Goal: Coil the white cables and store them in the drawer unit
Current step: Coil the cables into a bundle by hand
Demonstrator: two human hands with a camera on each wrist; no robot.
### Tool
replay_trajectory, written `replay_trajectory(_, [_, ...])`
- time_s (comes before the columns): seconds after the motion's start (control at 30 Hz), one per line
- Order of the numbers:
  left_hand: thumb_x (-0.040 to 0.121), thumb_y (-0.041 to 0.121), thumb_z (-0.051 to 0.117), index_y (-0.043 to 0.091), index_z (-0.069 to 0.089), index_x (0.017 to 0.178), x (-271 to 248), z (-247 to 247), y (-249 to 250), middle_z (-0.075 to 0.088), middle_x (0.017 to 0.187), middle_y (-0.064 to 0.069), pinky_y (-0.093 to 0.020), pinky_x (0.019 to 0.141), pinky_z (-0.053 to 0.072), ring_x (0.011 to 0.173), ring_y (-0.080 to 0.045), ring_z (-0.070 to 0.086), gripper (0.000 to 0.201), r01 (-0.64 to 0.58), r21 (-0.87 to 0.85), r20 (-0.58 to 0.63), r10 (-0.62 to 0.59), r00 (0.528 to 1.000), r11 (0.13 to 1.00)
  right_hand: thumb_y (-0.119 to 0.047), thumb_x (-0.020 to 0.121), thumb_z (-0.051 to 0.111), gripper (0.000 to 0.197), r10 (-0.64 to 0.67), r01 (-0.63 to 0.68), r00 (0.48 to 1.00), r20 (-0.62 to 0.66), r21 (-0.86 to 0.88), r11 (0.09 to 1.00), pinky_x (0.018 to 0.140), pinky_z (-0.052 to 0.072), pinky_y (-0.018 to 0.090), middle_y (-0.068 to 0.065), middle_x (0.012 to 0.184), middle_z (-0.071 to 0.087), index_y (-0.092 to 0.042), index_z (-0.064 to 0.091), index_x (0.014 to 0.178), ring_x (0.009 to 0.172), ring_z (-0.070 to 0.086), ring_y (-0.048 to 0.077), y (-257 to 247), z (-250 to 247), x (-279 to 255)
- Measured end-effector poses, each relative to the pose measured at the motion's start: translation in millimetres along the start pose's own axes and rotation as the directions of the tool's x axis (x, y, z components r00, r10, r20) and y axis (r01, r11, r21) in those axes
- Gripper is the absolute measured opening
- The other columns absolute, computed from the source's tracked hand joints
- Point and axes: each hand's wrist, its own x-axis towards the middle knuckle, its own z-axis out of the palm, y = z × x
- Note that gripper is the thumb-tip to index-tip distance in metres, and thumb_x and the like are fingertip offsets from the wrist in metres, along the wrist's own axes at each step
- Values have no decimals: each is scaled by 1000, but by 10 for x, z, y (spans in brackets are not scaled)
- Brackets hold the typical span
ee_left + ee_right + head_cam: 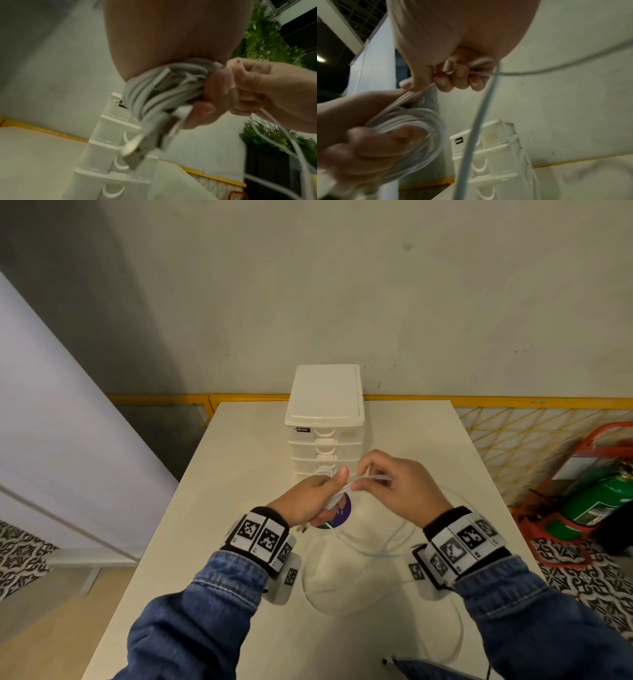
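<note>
Both hands are up right in front of the drawer unit, which sits at the back of the white surface. The left hand has its fingers wrapped round a coil of white cable, USB plugs sticking out. The right hand pinches the loose strand feeding into it, and the slack trails on the surface in front of the drawer unit.

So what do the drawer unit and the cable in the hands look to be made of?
Drawer unit: looks like moulded plastic, an opaque white frame with semi-clear glossy drawer fronts and moulded curved handles. Cable: smooth white sheath, probably rubbery plastic, since it bends into tight loops in the left hand; its plug tip looks metallic, though blurred.
</note>
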Motion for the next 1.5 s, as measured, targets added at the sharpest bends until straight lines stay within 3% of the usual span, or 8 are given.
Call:
replay_trajectory(0.13, [86,58,40,11,50,69,-32,32,70,31,41,2,-19,39,25,35,-13,25,51,71,-236,130,-41,991,969,-22,84,64,8,-51,54,998,-33,67,996,69,42,10,-20,74,59,-23,71,89,73,57,-7,209,-9,17])
replay_trajectory(0.33, [91,46,35,15,48,63,-22,18,169,28,38,6,-14,33,21,29,-7,22,43,74,-515,244,63,968,854,-39,86,44,37,-4,19,996,-94,159,987,78,42,12,-9,89,64,-15,67,101,84,58,-1,274,126,-9])
replay_trajectory(0.6, [92,36,51,16,45,61,-96,68,206,28,42,3,-21,41,23,35,-13,23,37,25,-344,110,14,994,939,-14,86,61,12,22,25,975,-221,209,977,69,38,8,-23,71,58,-12,71,92,69,54,-2,260,104,38])
replay_trajectory(0.7, [94,30,52,14,45,63,-79,73,195,29,42,3,-27,43,18,36,-13,22,35,40,-304,39,-30,999,952,-24,86,59,15,18,30,972,-235,199,980,72,44,16,-14,78,63,-16,71,92,73,57,3,290,134,1])
replay_trajectory(0.77, [91,34,52,14,47,63,-73,84,189,29,42,3,-27,43,19,36,-14,22,35,69,-302,31,-63,998,951,-26,87,58,17,31,19,971,-237,204,979,74,46,19,-4,82,66,-16,70,91,78,60,8,300,137,3])
replay_trajectory(1.1, [97,41,36,9,49,67,-28,115,166,28,37,3,-17,35,22,30,-10,22,46,104,-394,69,-84,994,913,-6,85,62,11,50,35,954,-297,274,961,69,37,7,-21,69,60,-6,72,90,69,55,-4,205,61,107])
replay_trajectory(1.37, [96,51,25,12,46,70,-47,76,352,31,38,7,-16,34,27,29,-7,25,51,-69,-734,83,190,978,676,-8,88,57,21,186,-99,969,-164,433,896,86,45,17,-5,99,69,-21,66,103,91,62,1,253,195,87])
replay_trajectory(1.5, [95,56,13,11,46,70,-40,18,431,33,37,9,-17,34,23,28,-5,27,61,-112,-858,60,314,948,501,-11,94,49,23,235,-175,968,-83,442,880,65,40,7,-34,61,59,-11,63,111,64,55,-12,258,286,36])
